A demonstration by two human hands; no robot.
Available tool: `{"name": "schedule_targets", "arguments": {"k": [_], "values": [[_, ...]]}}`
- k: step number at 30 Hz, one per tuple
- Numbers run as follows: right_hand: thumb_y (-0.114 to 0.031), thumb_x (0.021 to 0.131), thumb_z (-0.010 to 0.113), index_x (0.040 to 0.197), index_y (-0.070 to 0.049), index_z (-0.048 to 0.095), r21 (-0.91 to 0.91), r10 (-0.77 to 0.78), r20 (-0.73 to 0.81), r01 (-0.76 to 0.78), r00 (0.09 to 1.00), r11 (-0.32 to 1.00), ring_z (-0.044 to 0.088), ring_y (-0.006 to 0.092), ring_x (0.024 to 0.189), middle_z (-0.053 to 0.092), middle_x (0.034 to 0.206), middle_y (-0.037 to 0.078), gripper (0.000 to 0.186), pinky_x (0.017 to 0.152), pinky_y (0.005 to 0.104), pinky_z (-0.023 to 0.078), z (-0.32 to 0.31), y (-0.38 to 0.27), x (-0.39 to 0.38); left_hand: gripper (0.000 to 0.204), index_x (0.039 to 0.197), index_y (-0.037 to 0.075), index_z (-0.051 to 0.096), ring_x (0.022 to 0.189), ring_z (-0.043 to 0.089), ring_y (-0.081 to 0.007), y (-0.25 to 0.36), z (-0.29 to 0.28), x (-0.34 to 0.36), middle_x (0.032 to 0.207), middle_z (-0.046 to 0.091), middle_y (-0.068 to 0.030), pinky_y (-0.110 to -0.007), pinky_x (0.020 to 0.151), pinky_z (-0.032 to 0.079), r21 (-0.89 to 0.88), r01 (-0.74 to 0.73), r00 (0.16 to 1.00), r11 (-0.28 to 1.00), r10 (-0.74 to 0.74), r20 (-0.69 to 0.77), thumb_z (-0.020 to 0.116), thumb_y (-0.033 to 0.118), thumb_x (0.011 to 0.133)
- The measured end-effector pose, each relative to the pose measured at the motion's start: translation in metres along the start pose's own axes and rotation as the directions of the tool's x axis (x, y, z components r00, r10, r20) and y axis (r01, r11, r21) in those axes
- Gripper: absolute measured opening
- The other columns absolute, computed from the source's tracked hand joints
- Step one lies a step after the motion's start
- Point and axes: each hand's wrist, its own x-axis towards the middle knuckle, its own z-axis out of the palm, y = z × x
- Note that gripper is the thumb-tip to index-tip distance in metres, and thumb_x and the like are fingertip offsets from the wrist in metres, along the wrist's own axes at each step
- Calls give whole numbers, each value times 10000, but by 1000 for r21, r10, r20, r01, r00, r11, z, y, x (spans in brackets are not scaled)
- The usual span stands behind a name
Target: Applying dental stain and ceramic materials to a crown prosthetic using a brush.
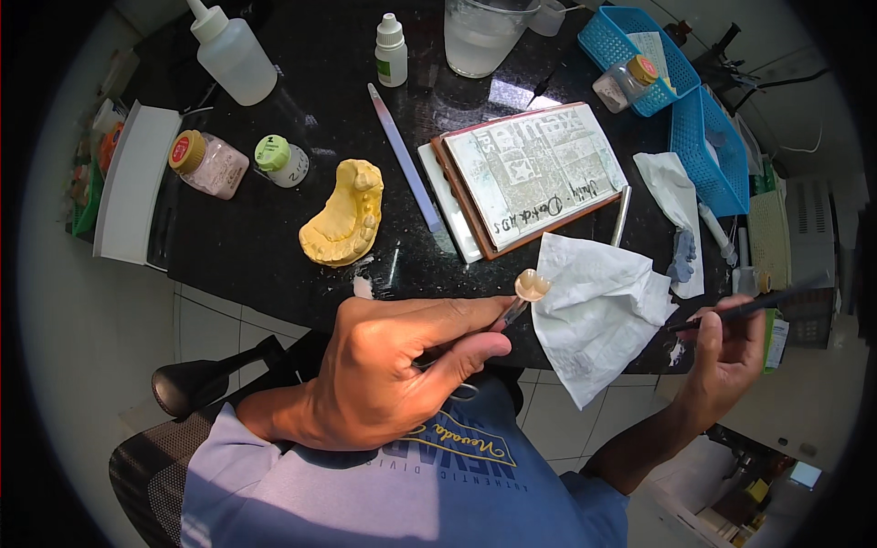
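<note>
My left hand [393, 370] is closed around a metal locking forceps [466, 393], one finger ring showing below my thumb. At its tip sits a tooth-coloured dental crown [533, 285], chewing surface up, over the edge of a crumpled white tissue [598, 306]. My right hand [728, 356], off to the right, pinches a slim dark-handled brush [772, 300]; its tip points left toward the tissue. Beyond my left hand lies a yellow plaster dental model [352, 219]. A mixing palette [539, 173] with a white, marked surface and brown frame lies past the crown.
A purple-white nail file [405, 160] lies left of the palette. Farther back stand a squeeze bottle [236, 59], a dropper bottle [391, 55] and a cup of liquid [480, 41]. Powder jars [215, 169] are at left; blue baskets [708, 151] stand at right.
</note>
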Motion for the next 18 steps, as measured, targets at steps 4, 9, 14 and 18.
{"name": "schedule_targets", "arguments": {"k": [4,9,14,18], "values": [[-130,840,555,908,23,505,271,-264,46,242,964,932,536,141,607,464,707,71,175,484,229,469,10,0,-12,187,1012,-78,644,820,694,-196,5,-8,-10,943,688,-179,-261,682,573,-154,245,969,957,-236,74,640,-23,833],[-175,876,560,1008,42,537,510,-508,295,316,809,800,615,227,607,527,751,137,255,575,293,523,50,-12,-39,158,1013,-92,618,900,674,-268,0,-11,-36,1001,656,-206,-333,788,569,-447,382,916,809,-394,70,588,-41,867],[64,686,703,934,47,588,625,-535,411,198,738,755,657,250,652,601,773,164,274,546,279,557,81,-14,-55,212,1048,-104,587,968,653,-289,-3,-14,-44,996,646,-222,-353,867,540,-626,478,854,616,-494,165,600,-92,836],[-96,851,630,1002,12,498,656,-626,466,230,625,719,607,191,567,551,712,113,228,473,266,490,89,-8,-56,180,984,-101,613,892,668,-255,-13,-11,-53,938,654,-210,-325,815,546,-673,432,865,601,-488,119,640,-80,807]]}}
